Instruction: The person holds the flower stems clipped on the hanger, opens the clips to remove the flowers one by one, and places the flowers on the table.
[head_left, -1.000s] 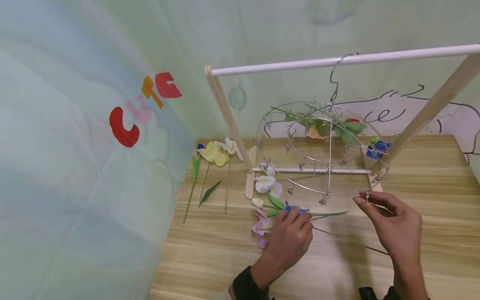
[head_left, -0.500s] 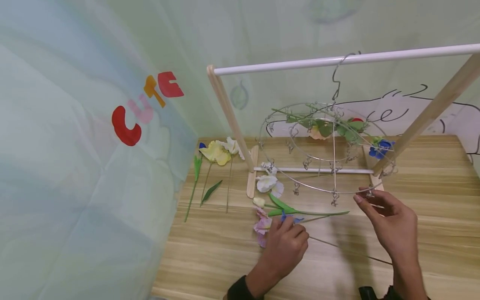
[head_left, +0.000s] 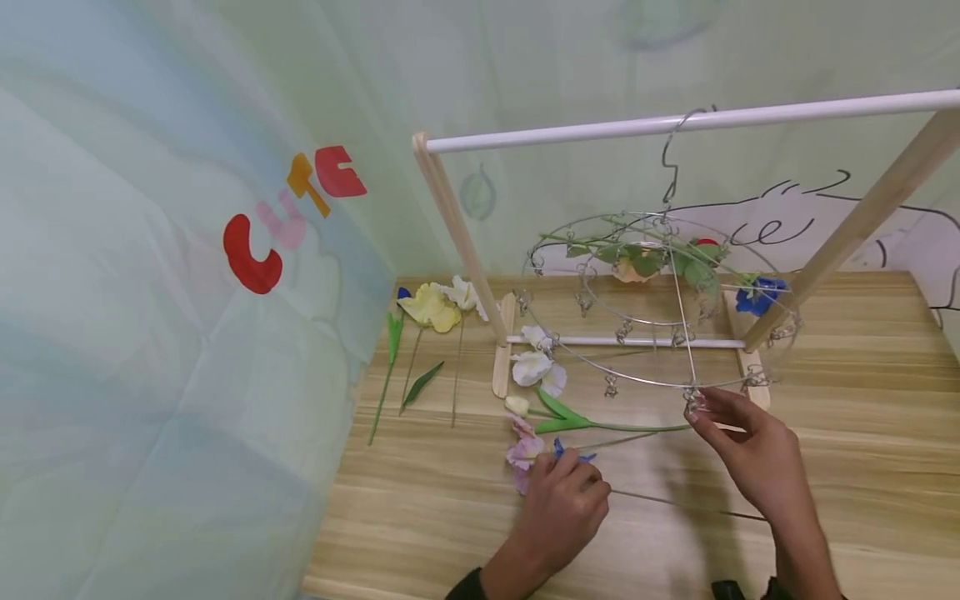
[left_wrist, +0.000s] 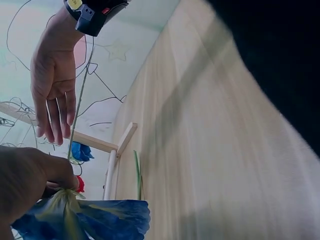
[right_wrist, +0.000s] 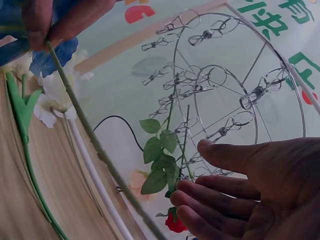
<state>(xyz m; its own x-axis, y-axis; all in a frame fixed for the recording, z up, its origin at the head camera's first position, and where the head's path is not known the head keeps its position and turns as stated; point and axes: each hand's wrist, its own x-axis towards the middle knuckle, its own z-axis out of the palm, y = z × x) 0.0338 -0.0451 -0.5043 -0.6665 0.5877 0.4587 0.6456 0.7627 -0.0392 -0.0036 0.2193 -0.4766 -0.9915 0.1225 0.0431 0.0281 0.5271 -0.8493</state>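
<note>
My left hand (head_left: 566,508) pinches a blue artificial flower (left_wrist: 110,217) by its thin stem, just beneath the bloom. The long stem reaches rightward, low over the table. A round wire clip hanger (head_left: 626,381) hangs from a white rail, with small metal clips around its two rings. At its front edge, the fingertips of my right hand (head_left: 757,450) are beside a clip (head_left: 692,402); contact is unclear. In the right wrist view the thumb and fingers of that hand are extended and apart, holding nothing.
A wood-and-white rack (head_left: 457,225) stands on the table. A white tulip (head_left: 517,406), a pink flower (head_left: 523,450) and white flowers (head_left: 534,367) lie near its left foot. A yellow flower (head_left: 429,307) lies farther left. A blue rose (head_left: 761,296) and leafy stems (head_left: 645,260) are behind the hanger.
The hanger has turned, its front clips shifting right. My right hand has moved left from one clip to another. My left hand has drawn slightly back toward me with the blue flower.
</note>
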